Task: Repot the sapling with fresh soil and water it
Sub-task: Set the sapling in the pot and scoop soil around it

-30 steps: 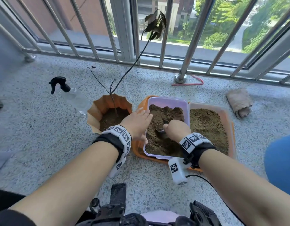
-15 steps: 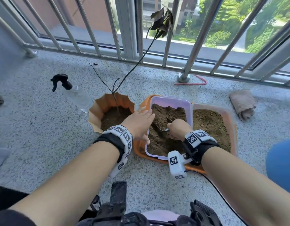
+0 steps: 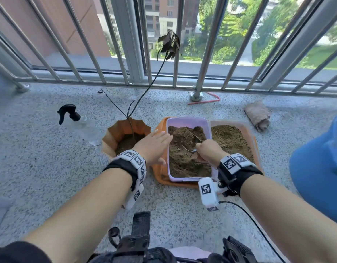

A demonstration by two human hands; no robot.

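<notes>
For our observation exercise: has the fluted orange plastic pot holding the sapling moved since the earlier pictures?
No. The fluted orange pot sits just left of the orange tray, as before.

Both forearms extend forward, each wrist banded with marker tags. Left hand [image 3: 153,147]: fingers straight, together, palm down. Right hand [image 3: 209,149]: fingers curled closed around a spoon handle [image 3: 197,138], knuckles up.

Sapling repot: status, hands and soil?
Left hand open, flat on purple tub rim. Right hand gripping spoon in soil. Sapling potted. Nothing blocking.
</notes>
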